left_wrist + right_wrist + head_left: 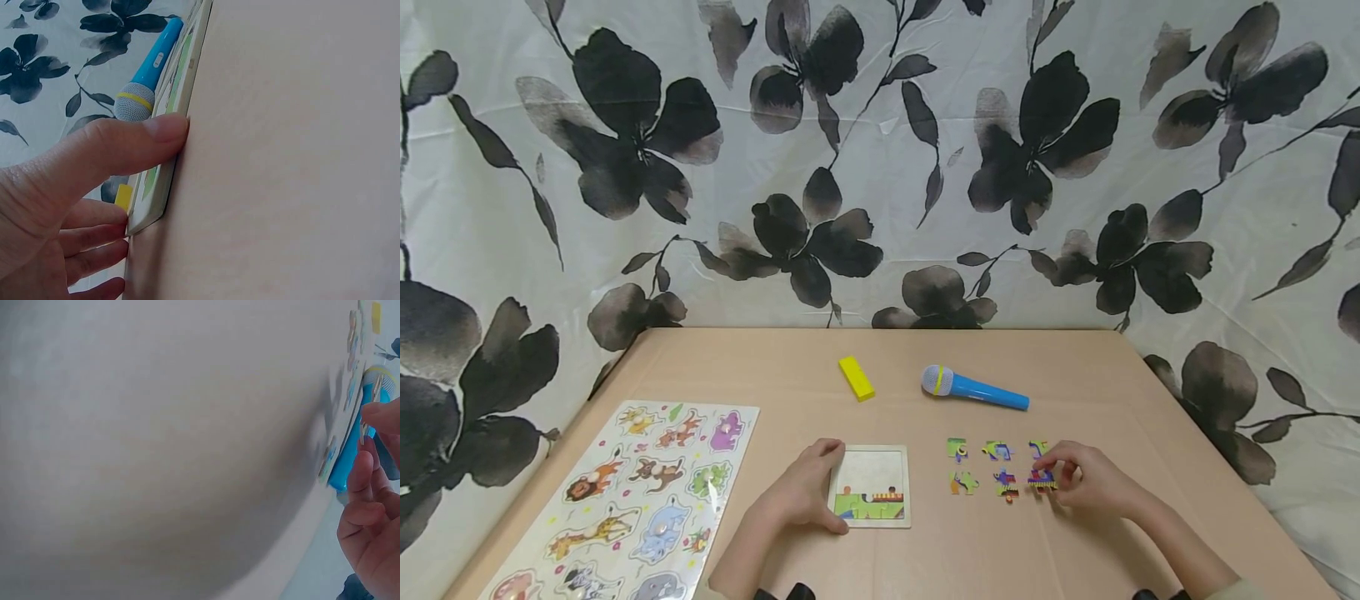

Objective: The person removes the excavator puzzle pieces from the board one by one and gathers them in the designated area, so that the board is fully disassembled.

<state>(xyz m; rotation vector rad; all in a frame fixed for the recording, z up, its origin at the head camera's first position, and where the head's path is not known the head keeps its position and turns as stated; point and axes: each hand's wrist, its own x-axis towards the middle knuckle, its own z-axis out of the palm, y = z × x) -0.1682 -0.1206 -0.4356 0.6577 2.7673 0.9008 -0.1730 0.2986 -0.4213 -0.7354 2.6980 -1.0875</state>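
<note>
My left hand [801,492] grips the left side of a small white-framed puzzle board [871,468]; the thumb lies at its near corner and the fingers along its left edge. Joined pieces with a green strip [868,505] fill the board's lower part. To the right, my right hand [1093,483] pinches a colourful puzzle piece [1042,479] between thumb and fingers, low over the table. In the right wrist view the held piece [377,389] appears edge-on. Several loose puzzle pieces [997,451] lie in two rows beside this hand.
A blue toy microphone [988,392] and a yellow block [857,378] lie at the back of the table [760,367]. On the left is a sheet of animal pictures [625,500]. Behind the table hangs a floral cloth [910,175].
</note>
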